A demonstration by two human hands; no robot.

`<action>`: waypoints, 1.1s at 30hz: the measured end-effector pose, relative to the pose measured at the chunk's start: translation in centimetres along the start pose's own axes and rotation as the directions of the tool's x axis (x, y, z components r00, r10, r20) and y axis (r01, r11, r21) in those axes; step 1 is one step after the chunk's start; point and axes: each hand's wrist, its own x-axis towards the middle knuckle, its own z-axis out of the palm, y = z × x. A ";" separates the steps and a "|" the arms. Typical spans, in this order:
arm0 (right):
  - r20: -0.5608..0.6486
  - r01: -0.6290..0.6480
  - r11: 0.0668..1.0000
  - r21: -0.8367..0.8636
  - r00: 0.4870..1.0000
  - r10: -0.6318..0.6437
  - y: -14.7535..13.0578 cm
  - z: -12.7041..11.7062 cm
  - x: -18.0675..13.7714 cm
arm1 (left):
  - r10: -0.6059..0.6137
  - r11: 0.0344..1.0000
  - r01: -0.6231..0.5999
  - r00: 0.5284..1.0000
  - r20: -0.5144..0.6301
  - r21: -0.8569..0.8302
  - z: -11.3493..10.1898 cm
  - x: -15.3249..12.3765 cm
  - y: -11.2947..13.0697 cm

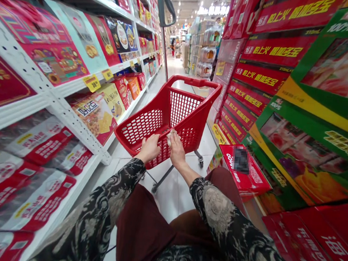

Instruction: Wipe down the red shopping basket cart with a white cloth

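Directly in front of me stands a red plastic shopping cart (140,128) with perforated sides, on grey legs with casters. My left hand (149,148) is closed over the cart's near rim. Just to its right, my right hand (176,147) presses a crumpled whitish cloth or tissue (170,137) against the same rim. The fingers of that hand lie together over the wad, which partly hides it. Through the mesh, the inside of the cart shows red plastic.
Shelves (47,97) of boxed snacks line the left side. Stacked red drink cartons (254,78) and green juice cartons (320,131) rise on the right. A red box (248,181) sits low by my right knee. A tall grey-handled pole (165,44) stands behind the cart.
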 end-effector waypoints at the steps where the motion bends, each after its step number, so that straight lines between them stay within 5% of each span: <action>1: 0.021 0.001 1.000 -0.010 1.000 -0.001 0.2 0.2 -0.4 | 0.000 1.000 0.000 1.000 0.006 -0.005 -0.1 0.0 0.0; 9: 0.205 0.008 0.999 -0.053 0.979 0.003 0.6 0.9 -3.2 | -0.006 1.000 0.006 0.999 0.035 -0.018 -0.5 0.9 0.4; 15: -0.060 -0.123 0.992 0.004 0.991 0.123 -0.1 -1.8 0.3 | 0.044 0.982 -0.027 0.995 0.086 -0.186 -1.2 1.5 0.4; 19: -0.133 -0.026 0.998 0.055 0.991 0.033 -3.2 -2.2 2.4 | -0.008 0.947 0.035 0.996 0.085 -0.320 -1.3 1.5 -0.8; 25: 0.001 0.028 0.997 0.074 1.000 -0.028 -6.2 1.5 -1.0 | 0.016 0.883 0.009 0.999 0.049 -0.469 -0.2 1.3 -2.1; 33: 0.267 0.076 0.997 0.025 0.960 -0.080 -3.0 3.0 -5.7 | -0.065 0.936 0.089 0.995 0.081 -0.342 -0.9 1.2 -0.8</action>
